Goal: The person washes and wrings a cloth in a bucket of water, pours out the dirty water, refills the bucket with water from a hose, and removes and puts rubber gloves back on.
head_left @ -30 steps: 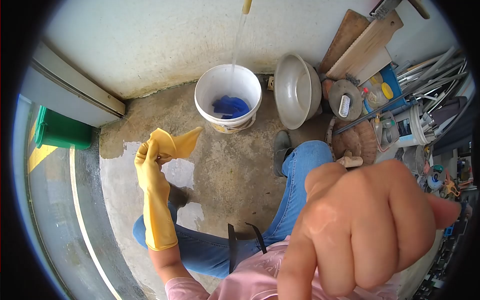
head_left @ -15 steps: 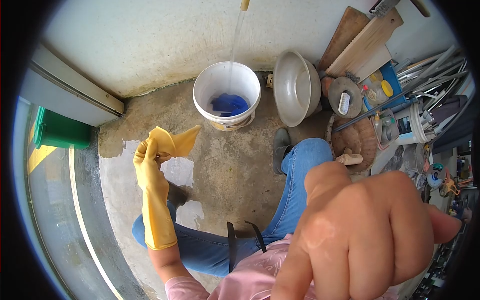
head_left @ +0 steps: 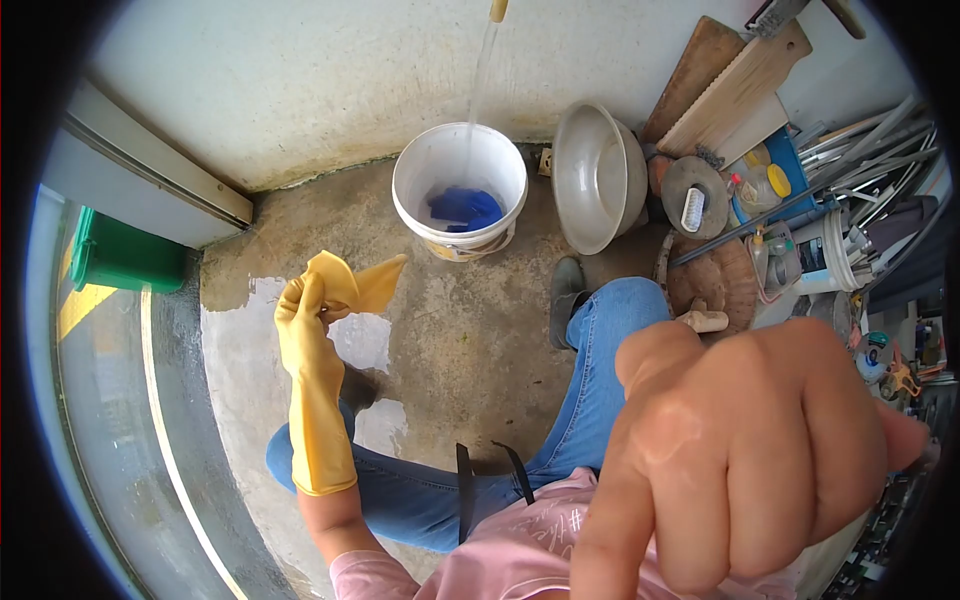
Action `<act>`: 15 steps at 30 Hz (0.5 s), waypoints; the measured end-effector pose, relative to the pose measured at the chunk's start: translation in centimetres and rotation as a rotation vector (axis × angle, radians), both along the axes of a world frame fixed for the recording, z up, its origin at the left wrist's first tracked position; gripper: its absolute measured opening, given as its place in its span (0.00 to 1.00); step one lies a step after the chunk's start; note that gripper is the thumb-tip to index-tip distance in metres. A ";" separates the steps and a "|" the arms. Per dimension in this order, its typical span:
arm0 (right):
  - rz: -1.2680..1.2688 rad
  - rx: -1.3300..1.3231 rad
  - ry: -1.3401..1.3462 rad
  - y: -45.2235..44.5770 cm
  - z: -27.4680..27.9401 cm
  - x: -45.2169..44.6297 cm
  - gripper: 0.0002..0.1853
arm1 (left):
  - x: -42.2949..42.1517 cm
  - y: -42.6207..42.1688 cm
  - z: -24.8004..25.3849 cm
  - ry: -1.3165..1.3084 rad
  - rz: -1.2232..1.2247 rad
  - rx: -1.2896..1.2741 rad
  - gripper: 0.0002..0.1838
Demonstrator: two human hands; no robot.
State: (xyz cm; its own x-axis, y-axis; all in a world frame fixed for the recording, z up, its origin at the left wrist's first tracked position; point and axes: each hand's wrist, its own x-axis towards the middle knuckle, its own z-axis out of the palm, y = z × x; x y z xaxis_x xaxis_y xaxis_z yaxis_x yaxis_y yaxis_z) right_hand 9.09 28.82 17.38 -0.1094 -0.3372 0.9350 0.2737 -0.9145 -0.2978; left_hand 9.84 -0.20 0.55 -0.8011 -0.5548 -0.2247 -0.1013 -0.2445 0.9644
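Observation:
My left hand (head_left: 308, 310) wears a long yellow rubber glove and is raised over the floor at the left. Its fingers pinch a second yellow rubber glove (head_left: 375, 285), whose loose end sticks out to the right. My bare right hand (head_left: 735, 455) looms large and close to the camera at the lower right. Its fingers curl downward and inward, and whatever is inside them is hidden. Ahead stands a white bucket (head_left: 408, 200) with a blue cloth-like thing (head_left: 466, 208) in it. Water (head_left: 481, 80) runs into the bucket from a yellowish spout (head_left: 498, 10).
A metal basin (head_left: 590, 225) leans by the wall right of the bucket. Wooden boards (head_left: 735, 85), a scrub brush (head_left: 692, 209), a basket (head_left: 735, 275) and pipes (head_left: 880, 150) crowd the right. At the left is a green bin (head_left: 130, 255). My knees flank wet concrete.
The view has shifted slightly. My right hand has moved a little to the right and down in view. The left hand still pinches the loose glove, and the water keeps running.

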 end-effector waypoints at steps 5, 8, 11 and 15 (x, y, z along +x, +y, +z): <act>0.000 0.008 0.015 -0.4 0.4 0.0 0.22 | 0.0 0.2 0.0 0.004 -0.010 -0.003 0.10; 0.007 0.018 0.032 -0.7 0.6 0.3 0.22 | 0.0 0.2 0.2 0.007 -0.005 -0.001 0.10; 0.014 0.025 0.043 -1.0 0.6 0.4 0.21 | -0.1 0.4 0.2 0.007 0.015 0.003 0.10; 0.049 0.034 0.071 -1.3 0.8 0.9 0.20 | -0.1 0.2 0.1 -0.022 0.020 0.009 0.09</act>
State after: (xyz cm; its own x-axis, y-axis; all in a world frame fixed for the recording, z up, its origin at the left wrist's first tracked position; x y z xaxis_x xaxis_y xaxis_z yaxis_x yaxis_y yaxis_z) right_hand 10.00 27.55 18.17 -0.0255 -0.3719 0.9279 0.2948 -0.8897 -0.3485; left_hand 9.78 -0.03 0.61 -0.7850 -0.5681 -0.2471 -0.1173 -0.2554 0.9597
